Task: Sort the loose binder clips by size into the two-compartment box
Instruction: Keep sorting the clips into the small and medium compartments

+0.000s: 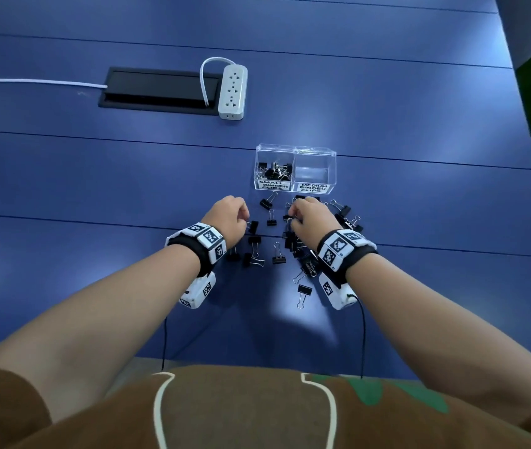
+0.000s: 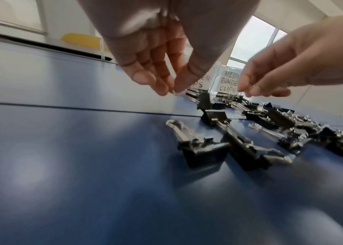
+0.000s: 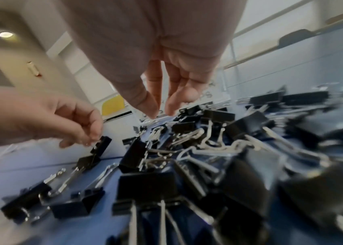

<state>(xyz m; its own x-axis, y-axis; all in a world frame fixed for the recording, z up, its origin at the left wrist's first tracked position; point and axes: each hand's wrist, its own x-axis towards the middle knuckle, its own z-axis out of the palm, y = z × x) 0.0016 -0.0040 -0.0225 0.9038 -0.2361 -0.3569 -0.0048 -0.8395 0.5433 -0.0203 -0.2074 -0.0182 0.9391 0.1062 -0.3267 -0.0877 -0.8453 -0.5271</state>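
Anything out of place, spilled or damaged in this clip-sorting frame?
Nothing damaged. The medium compartment is still empty while the small compartment holds clips; the loose binder clips lie scattered on the table, as expected mid-sort.

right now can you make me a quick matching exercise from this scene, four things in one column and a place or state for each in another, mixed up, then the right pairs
Things:
1. small binder clips compartment
2. medium binder clips compartment
3. left hand
4. power strip

Places or states:
A. holds no clips yet
B. lies beside the black cable hatch, far across the table
C. pinches the wire handle of a black clip
D. already has a heap of clips in it

Pairs: 1-D, 2-A, 3-C, 4-B
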